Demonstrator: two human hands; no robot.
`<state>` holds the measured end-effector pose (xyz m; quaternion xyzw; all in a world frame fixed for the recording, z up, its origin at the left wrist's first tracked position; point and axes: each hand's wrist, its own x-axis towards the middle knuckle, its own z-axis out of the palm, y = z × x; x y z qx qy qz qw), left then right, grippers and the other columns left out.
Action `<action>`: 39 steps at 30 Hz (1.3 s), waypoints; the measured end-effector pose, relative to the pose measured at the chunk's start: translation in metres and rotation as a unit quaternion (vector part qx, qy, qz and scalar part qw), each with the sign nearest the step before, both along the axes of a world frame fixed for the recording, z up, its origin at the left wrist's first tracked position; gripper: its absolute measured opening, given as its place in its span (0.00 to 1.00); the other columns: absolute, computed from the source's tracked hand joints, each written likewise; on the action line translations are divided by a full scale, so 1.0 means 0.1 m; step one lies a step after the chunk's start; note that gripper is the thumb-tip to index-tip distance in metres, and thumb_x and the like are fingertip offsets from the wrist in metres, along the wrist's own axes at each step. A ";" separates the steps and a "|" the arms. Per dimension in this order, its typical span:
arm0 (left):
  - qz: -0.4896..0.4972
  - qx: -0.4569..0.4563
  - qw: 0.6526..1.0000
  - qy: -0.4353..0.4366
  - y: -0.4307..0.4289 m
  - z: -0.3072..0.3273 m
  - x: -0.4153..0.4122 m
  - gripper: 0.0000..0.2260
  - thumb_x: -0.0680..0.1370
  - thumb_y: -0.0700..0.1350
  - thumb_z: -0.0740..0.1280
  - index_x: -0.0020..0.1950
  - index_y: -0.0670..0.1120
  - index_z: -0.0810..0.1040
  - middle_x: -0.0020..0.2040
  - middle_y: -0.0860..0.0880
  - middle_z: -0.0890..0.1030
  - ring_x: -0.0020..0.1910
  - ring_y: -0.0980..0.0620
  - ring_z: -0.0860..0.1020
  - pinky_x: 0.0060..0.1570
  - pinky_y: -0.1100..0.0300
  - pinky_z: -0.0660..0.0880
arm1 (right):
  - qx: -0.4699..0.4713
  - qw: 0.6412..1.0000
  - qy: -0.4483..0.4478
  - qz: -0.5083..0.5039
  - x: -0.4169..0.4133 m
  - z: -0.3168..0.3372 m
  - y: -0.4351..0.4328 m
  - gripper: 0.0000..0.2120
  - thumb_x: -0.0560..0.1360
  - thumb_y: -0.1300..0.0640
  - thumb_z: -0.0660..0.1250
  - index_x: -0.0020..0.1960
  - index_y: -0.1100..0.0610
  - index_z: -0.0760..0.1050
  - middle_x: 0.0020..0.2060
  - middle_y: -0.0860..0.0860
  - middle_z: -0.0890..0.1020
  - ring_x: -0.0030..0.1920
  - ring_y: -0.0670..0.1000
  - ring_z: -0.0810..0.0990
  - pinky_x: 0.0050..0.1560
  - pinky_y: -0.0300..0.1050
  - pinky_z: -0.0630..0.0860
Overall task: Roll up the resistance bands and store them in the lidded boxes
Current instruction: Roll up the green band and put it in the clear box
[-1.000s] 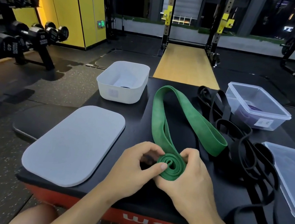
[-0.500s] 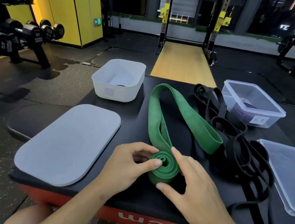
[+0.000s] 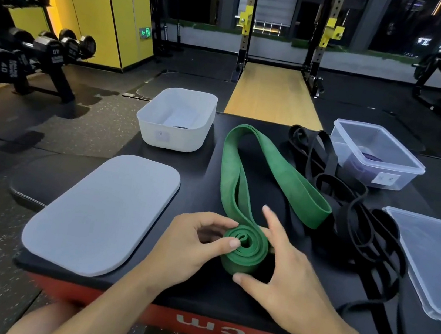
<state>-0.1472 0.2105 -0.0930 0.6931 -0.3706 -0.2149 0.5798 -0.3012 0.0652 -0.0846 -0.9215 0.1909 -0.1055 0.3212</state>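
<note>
A wide green resistance band lies on the black platform, its near end wound into a roll. My left hand pinches the roll's left side, thumb against the coil's face and fingers curled over its top. My right hand is spread at the right of the roll, thumb touching its lower edge, index finger straight and pointing away. A tangle of black bands lies to the right. A white box stands at the back left, a clear box at the back right.
The white lid lies flat to the left of my hands, and the clear lid at the right edge. The clear box holds something purple. Dumbbell racks stand on the floor to the left.
My right hand let go of the roll and spread its fingers, the index now pointing away. The roll has turned and grown a little. My left hand has stayed on it.
</note>
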 end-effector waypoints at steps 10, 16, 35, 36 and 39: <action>-0.018 0.033 0.994 -0.100 -0.06 -0.04 -0.02 0.13 0.81 0.52 0.71 0.66 0.57 0.84 0.53 0.60 0.76 0.53 0.55 0.80 0.56 0.66 0.75 | 0.023 0.997 -0.019 -0.076 0.16 -0.08 0.11 0.49 0.62 0.39 0.76 0.78 0.40 0.57 0.55 0.37 0.67 0.60 0.43 0.73 0.58 0.46 0.76; -0.013 0.004 0.998 -0.060 -0.03 -0.02 -0.01 0.20 0.75 0.48 0.79 0.65 0.54 0.80 0.61 0.59 0.83 0.64 0.59 0.80 0.65 0.63 0.75 | -0.060 0.982 -0.026 -0.177 0.35 -0.05 0.27 0.35 0.64 0.36 0.74 0.64 0.47 0.64 0.53 0.41 0.67 0.56 0.46 0.68 0.60 0.44 0.67; -0.029 -0.026 0.999 0.001 0.00 -0.04 0.09 0.18 0.74 0.40 0.80 0.62 0.49 0.84 0.60 0.56 0.83 0.62 0.54 0.82 0.64 0.58 0.78 | -0.105 0.994 -0.037 -0.018 0.19 0.04 -0.01 0.44 0.68 0.27 0.70 0.79 0.43 0.65 0.71 0.35 0.72 0.71 0.39 0.70 0.71 0.41 0.70; -0.028 -0.032 0.999 0.005 0.00 -0.05 0.09 0.18 0.73 0.40 0.80 0.62 0.49 0.85 0.59 0.56 0.81 0.62 0.53 0.83 0.64 0.57 0.79 | -0.096 0.995 -0.036 -0.016 0.19 0.06 -0.02 0.44 0.68 0.27 0.71 0.79 0.42 0.65 0.71 0.36 0.73 0.71 0.39 0.70 0.71 0.42 0.70; -0.028 -0.044 0.999 0.014 -0.01 -0.07 0.11 0.18 0.73 0.39 0.81 0.61 0.48 0.85 0.58 0.54 0.81 0.61 0.51 0.83 0.63 0.56 0.79 | -0.061 0.998 -0.034 -0.009 0.17 0.05 -0.01 0.41 0.67 0.32 0.73 0.76 0.40 0.65 0.66 0.34 0.74 0.67 0.38 0.72 0.68 0.41 0.72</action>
